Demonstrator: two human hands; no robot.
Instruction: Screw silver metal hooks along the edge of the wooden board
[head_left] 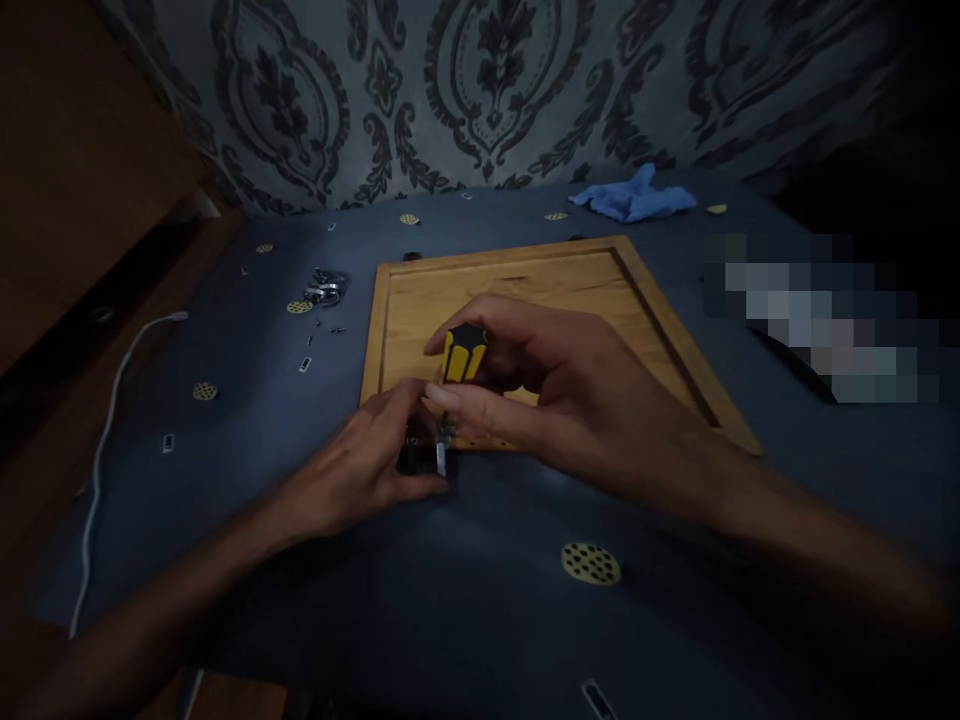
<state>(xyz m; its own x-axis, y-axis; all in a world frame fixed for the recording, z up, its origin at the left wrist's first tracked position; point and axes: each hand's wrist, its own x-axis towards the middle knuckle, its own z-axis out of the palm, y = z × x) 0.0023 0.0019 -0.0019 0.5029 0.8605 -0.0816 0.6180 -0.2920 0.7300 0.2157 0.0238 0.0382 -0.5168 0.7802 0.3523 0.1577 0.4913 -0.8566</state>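
Here, the fingers (480,408) of the right hand (570,390) close round the screwdriver (463,352), held upright. Just below, the left hand (360,470) pinches a small dark part (421,455) against the board's (525,280) near edge. It looks like a screw being driven, which calls for a steady, upright blade. Loose screws (326,288) lie far left on the counter (450,620).

Dim room: damask-papered wall (480,90) behind a blue-covered table (465,610) (perhaps wooden furniture (75,150) at left).
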